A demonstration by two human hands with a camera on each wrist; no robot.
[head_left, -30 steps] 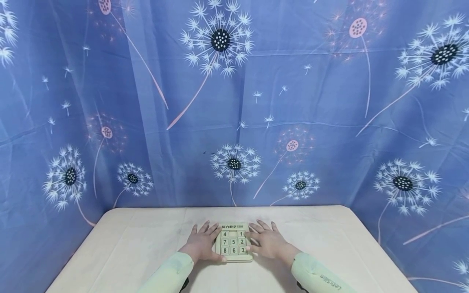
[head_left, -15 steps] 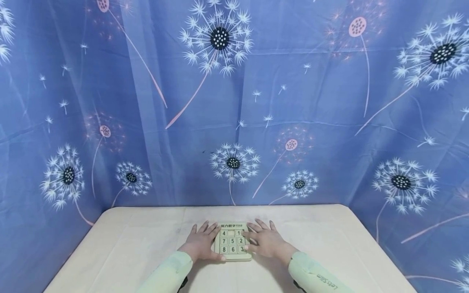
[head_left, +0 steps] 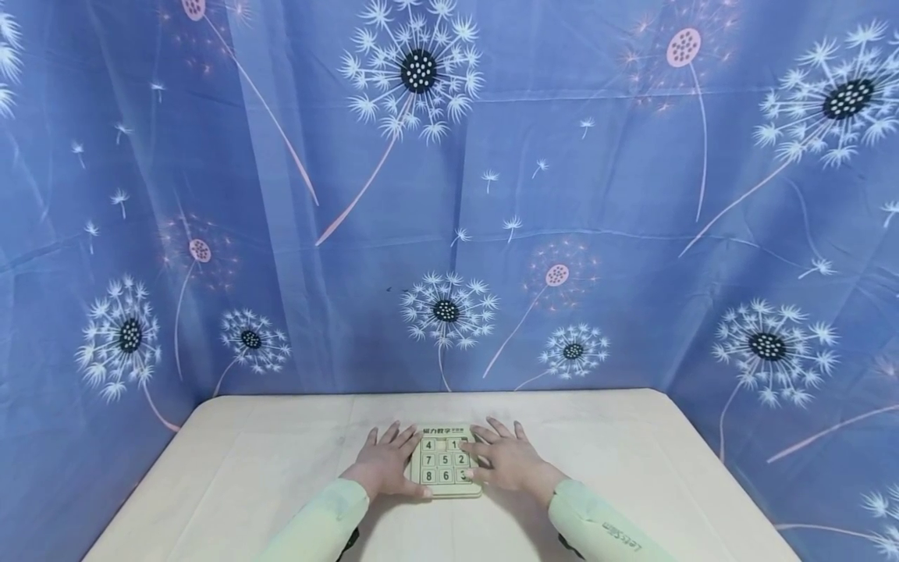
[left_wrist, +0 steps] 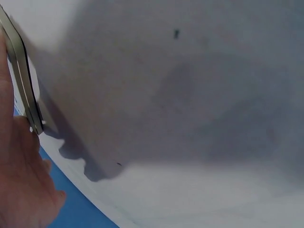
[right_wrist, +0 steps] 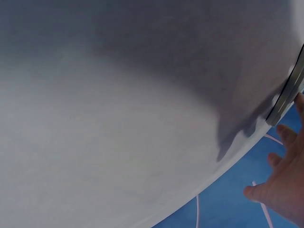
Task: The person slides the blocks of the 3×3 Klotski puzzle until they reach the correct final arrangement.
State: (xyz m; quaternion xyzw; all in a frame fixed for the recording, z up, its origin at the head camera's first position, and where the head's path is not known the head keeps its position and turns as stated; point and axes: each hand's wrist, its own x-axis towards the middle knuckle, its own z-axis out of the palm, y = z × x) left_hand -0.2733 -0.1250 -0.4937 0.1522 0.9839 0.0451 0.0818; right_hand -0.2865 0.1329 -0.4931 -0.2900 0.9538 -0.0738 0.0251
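Observation:
In the head view a pale green number slide puzzle (head_left: 456, 492) lies between my two hands near the front of the table. My left hand (head_left: 382, 464) grips its left side, thumb at the lower left corner and index finger by the upper left. My right hand (head_left: 516, 462) has its fingers spread, the index fingertip on the right of tile 1 (head_left: 453, 445) and the thumb on tile 3. An open slot (head_left: 442, 445) shows between tiles 4 and 1, with a narrow dark gap to the right of 1. The left wrist view shows the puzzle's edge (left_wrist: 21, 71) against my left hand.
A pale cloth-covered table (head_left: 281, 445) spreads around both hands. Blue curtains (head_left: 449, 195) with dandelion prints rise along its back and sides. Light green sleeves (head_left: 597, 511) cover both forearms.
Tile 1 has slid left into part of the open slot, my right index finger moving left with it. The right thumb now covers more of tile 3. My left hand stays in place.

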